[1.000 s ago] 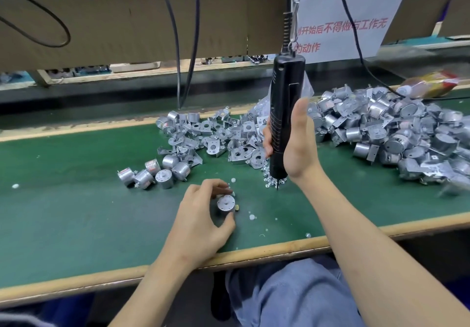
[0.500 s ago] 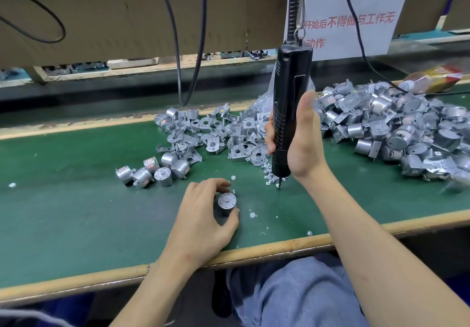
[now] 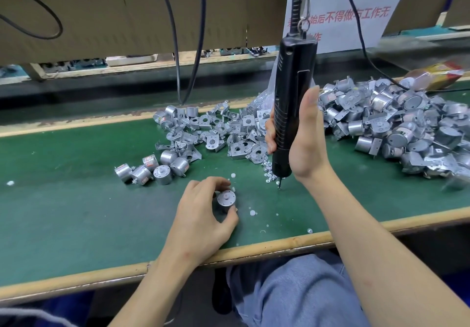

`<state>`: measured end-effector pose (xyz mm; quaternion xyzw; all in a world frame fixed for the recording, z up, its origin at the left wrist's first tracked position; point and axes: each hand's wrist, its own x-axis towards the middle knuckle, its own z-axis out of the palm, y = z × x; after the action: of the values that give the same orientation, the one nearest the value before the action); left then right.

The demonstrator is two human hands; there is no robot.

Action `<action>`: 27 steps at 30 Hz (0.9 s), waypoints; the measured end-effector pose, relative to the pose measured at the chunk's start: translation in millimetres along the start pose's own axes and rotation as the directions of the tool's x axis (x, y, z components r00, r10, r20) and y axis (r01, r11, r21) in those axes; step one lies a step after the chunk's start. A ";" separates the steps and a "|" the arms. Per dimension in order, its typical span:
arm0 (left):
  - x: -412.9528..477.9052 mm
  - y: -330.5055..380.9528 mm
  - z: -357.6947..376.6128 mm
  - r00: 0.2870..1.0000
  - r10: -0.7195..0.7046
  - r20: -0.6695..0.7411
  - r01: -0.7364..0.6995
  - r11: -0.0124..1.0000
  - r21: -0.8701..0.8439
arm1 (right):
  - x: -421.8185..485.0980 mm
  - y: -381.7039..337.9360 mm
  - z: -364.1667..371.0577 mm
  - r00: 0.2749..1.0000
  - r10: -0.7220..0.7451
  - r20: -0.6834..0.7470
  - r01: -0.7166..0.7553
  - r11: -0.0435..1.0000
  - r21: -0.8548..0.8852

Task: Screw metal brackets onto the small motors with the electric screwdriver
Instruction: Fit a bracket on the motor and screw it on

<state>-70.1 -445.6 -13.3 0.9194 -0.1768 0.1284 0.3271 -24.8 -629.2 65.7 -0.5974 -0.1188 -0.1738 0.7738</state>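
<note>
My left hand pinches a small silver motor between thumb and fingers; it stands upright on the green mat with its round face up. My right hand grips the black electric screwdriver, which hangs upright from a cord. Its bit points down over a scatter of small screws, to the right of the motor. A pile of loose metal brackets lies behind the motor. A few bare motors sit to the left.
A big heap of motors with brackets fills the right of the mat. White plastic bits dot the mat near the wooden front edge. Black cables hang at the back. A yellow bottle lies far right.
My left hand has turned the motor slightly and holds it a little lower on the mat. The screwdriver stays upright over the screws, almost unmoved.
</note>
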 end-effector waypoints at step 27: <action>-0.7 -2.4 1.0 1.000 0.002 0.006 -0.002 1.000 0.007 | 0.5 9.7 -0.7 0.999 0.035 -0.041 -0.035 0.999 -0.006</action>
<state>-69.7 -444.4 -15.6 0.9206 -0.1784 0.1268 0.3233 -20.4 -627.7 57.2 -0.5983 -0.0918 -0.1730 0.7770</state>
